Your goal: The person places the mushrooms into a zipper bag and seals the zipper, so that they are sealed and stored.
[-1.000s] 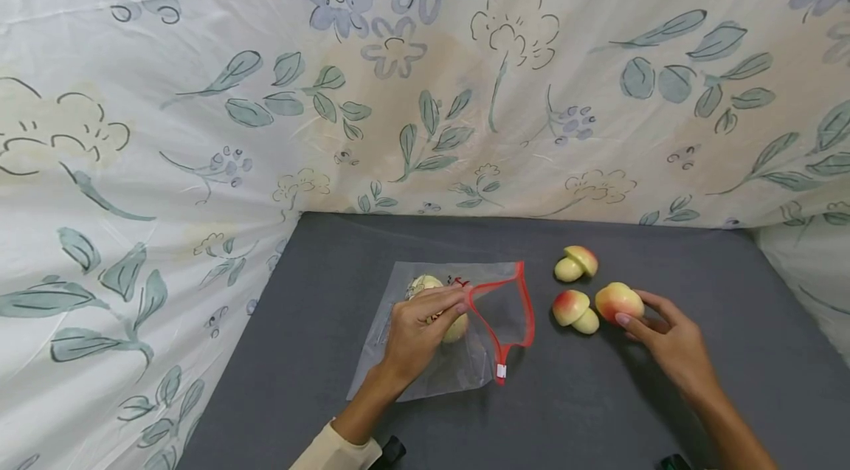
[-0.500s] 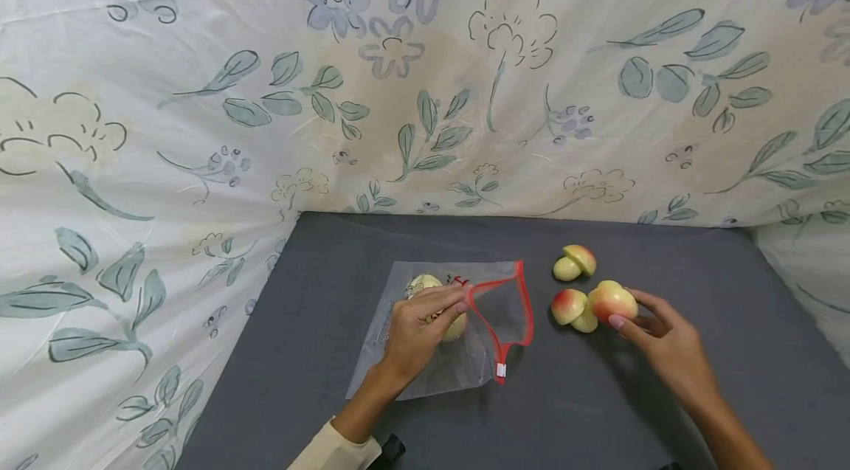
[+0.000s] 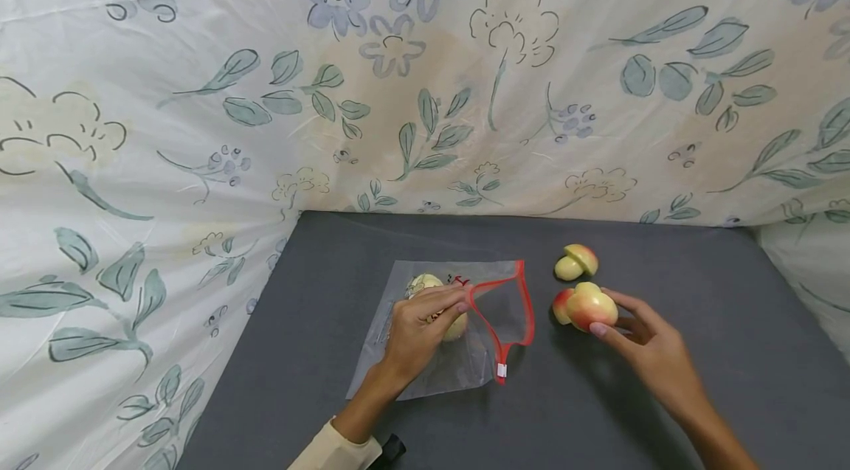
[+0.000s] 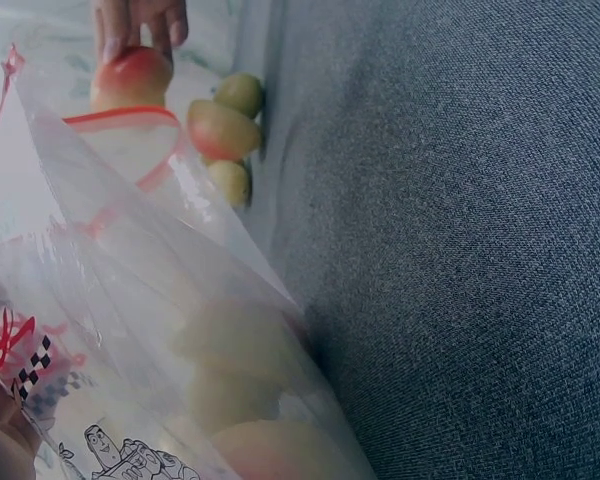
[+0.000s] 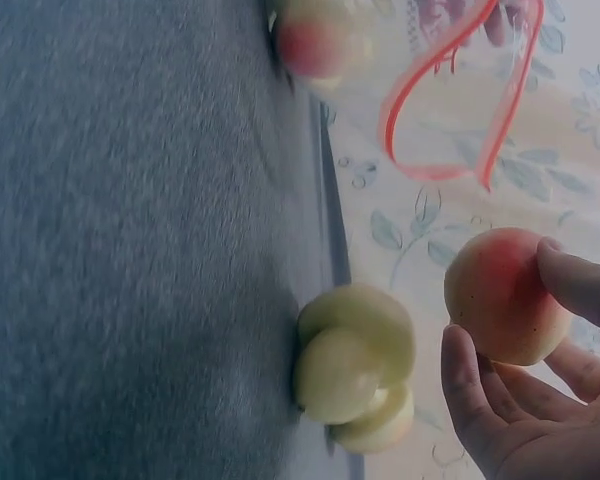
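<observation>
In the head view, your right hand [image 3: 654, 356] has carried the mushroom-shaped piece [image 3: 591, 309] leftward over the last second, so it is now nearer the bag [image 3: 458, 374] and covers part of one loose piece [image 3: 561, 305]; another loose piece [image 3: 581, 262] lies behind. Your left hand [image 3: 421, 326] has stayed put, fingers pinching the bag near its open mouth.

The left wrist view shows what that hand partly hides: bagged pieces [image 4: 275, 450] crowded together.

The right wrist view shows you pinching the mushroom-shaped piece between thumb and fingers, clear of the surface [image 5: 150, 250], with the bag's red rim [image 5: 390, 115] gaping.
</observation>
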`<state>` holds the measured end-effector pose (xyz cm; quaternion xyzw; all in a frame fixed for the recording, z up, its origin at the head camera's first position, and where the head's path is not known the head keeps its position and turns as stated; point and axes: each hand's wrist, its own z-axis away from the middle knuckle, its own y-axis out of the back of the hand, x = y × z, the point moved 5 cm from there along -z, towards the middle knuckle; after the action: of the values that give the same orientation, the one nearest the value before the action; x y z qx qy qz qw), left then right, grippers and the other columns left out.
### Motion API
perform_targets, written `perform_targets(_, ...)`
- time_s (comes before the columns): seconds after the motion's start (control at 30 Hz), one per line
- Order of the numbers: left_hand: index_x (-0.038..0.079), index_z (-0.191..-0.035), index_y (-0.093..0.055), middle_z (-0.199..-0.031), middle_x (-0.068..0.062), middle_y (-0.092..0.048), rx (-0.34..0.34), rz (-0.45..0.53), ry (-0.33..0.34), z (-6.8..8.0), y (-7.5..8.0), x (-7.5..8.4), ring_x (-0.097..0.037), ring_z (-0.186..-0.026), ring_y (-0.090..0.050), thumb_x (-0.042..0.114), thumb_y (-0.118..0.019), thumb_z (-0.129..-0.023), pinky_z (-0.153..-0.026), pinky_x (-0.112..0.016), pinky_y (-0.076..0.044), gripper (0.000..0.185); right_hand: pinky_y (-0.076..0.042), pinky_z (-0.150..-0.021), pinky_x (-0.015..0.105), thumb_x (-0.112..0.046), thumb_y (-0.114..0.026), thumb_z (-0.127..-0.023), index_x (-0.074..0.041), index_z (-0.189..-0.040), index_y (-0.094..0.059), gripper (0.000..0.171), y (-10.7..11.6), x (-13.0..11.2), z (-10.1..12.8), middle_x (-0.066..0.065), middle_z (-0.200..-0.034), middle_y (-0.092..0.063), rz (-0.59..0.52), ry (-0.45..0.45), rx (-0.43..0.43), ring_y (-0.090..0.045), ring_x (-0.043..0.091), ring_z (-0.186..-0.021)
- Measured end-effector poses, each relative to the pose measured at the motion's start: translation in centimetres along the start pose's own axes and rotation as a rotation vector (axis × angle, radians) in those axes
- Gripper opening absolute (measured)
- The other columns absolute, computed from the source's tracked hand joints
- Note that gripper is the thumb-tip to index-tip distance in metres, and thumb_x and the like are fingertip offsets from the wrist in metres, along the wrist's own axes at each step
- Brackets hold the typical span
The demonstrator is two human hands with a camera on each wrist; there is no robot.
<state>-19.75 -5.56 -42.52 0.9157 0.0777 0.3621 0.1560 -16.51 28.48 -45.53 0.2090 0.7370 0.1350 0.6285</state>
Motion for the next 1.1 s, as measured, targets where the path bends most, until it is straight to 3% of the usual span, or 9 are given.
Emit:
perform_targets(0.4, 0.003, -0.119, -0.081, -0.12, -0.013, -0.079, 0.002, -0.006, -0.007, 0.0, -0.1, 0.0, -0.028, -0.115, -0.075, -0.001, -0.082, -0.09, -0.089, -0.027, -0.063, 0.029, -0.059, -0.08, 0.017, -0.02, -0.083, -0.095, -0.018, -0.15, -0.06, 0.06, -1.7, -1.4, 0.2, -0.018, -0.139, -0.06, -0.011, 0.02, -0.065, -0.067, -0.006, -0.106)
perform_targets(0.73, 0.003, -0.119, -0.081, -0.121, -0.012, -0.078, -0.004, 0.004, 0.014, 0.1, -0.1, 0.0, -0.031, -0.117, -0.074, 0.005, -0.08, -0.093, -0.094, -0.028, -0.061, 0.026, -0.06, -0.081, 0.019, -0.005, -0.082, -0.093, -0.011, -0.145, -0.063, 0.056, -3.5, -2.5, 0.4, -0.006, -0.151, -0.061, -0.102, 0.139, -0.101, -0.07, 0.0, -0.106)
perform_targets(0.93, 0.002, -0.119, -0.081, -0.119, -0.013, -0.079, 0.004, -0.013, -0.017, 0.1, -0.1, 0.0, -0.03, -0.114, -0.075, 0.002, -0.081, -0.091, -0.093, -0.028, -0.062, 0.028, -0.061, -0.085, 0.021, -0.004, -0.081, -0.094, -0.009, -0.145, -0.062, 0.055, -4.3, -2.8, 0.5, -0.004, -0.15, -0.06, -0.165, 0.136, -0.139, -0.07, 0.002, -0.109)
perform_targets(1.1, 0.003, -0.118, -0.081, -0.119, -0.013, -0.079, 0.002, -0.009, -0.004, 0.1, -0.1, 0.1, -0.029, -0.116, -0.075, 0.001, -0.082, -0.09, -0.094, -0.028, -0.061, 0.029, -0.062, -0.087, 0.023, 0.003, -0.078, -0.094, -0.002, -0.145, -0.061, 0.054, -4.9, -3.0, 0.4, -0.008, -0.146, -0.061, -0.251, 0.13, -0.167, -0.071, 0.005, -0.109)
